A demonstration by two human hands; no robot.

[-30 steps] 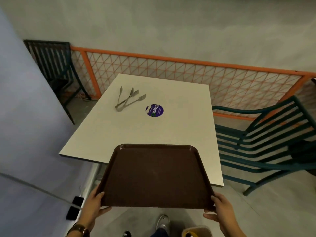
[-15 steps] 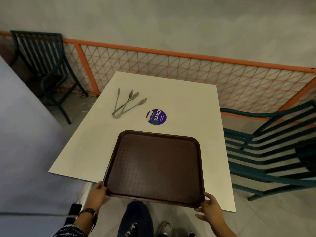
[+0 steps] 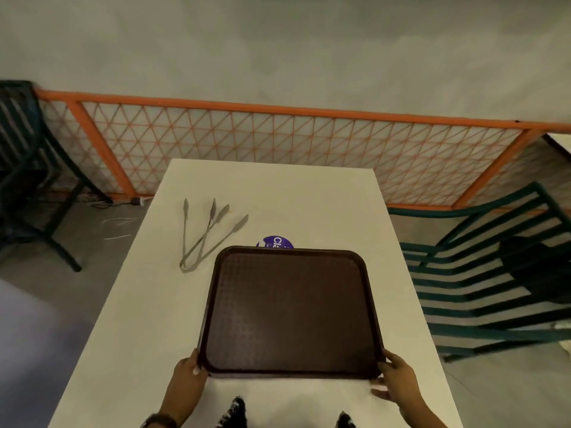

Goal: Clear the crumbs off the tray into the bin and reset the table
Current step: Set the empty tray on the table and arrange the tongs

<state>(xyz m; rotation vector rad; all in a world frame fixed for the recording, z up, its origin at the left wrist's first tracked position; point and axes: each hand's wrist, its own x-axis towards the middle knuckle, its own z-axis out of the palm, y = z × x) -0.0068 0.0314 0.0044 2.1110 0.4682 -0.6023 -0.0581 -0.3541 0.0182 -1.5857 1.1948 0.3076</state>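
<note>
A dark brown tray [image 3: 290, 310] is seen lying on the white table [image 3: 309, 196], in the near half of the tabletop and roughly centred across it. Its near left corner is gripped by the left hand [image 3: 185, 378], whose thumb is laid over the rim while the other fingers are hidden under the tray's edge. Its near right corner is gripped by the right hand [image 3: 397, 378], with the thumb pressed on the rim and the remaining fingers curled together below and beside the corner, their tips resting on the tabletop. No crumbs can be made out on the tray's textured surface. Just beyond the tray's far edge a round purple sticker [image 3: 275, 242] is partly covered by the tray. Beyond the tray's far left corner two metal tongs [image 3: 207, 236] are laid on the table, crossed over each other, with their joined ends close to that corner and their tips fanned away from the tray. To the right of the tray, off the table, a dark green slatted chair [image 3: 488, 288] is placed. Behind the table an orange mesh fence [image 3: 278, 140] is run along the grey wall.
</note>
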